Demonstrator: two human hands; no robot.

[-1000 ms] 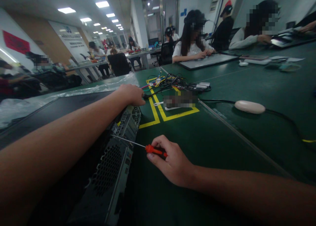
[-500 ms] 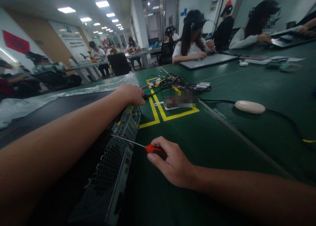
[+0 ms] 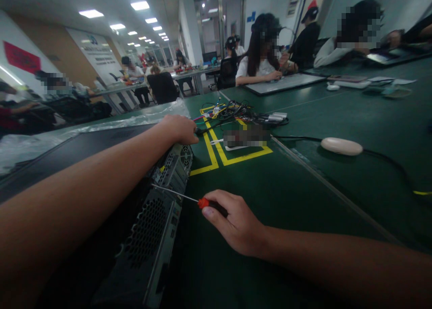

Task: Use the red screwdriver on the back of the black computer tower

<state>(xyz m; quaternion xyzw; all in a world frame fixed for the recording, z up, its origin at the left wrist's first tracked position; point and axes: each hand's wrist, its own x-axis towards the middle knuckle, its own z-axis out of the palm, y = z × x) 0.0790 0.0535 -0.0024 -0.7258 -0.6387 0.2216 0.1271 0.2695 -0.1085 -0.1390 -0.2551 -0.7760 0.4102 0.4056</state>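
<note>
A black desktop computer case (image 3: pixel 148 232) lies on the left, its rear panel with honeycomb vents and a round fan grille facing right. My right hand (image 3: pixel 236 219) is closed around the red and black handle of a screwdriver (image 3: pixel 203 203). Its thin shaft reaches left to the upper edge of the rear panel, and the tip is hard to make out. My left hand (image 3: pixel 180 129) rests at the case's far rear corner with curled fingers. A black cable end (image 3: pixel 200 131) shows right beside those fingers. What they grip is hidden.
Tangled cables (image 3: pixel 236 111) lie beyond the case, near yellow tape (image 3: pixel 248 154) and a pixelated object (image 3: pixel 245 137). A beige inline cord piece (image 3: pixel 341 146) sits on the green table at right. Clear plastic wrap (image 3: pixel 158 112) lies behind the case. People work across the table.
My right fingers have shifted slightly around the screwdriver handle, and its visible red part has turned. My left hand and the computer case have stayed in place.
</note>
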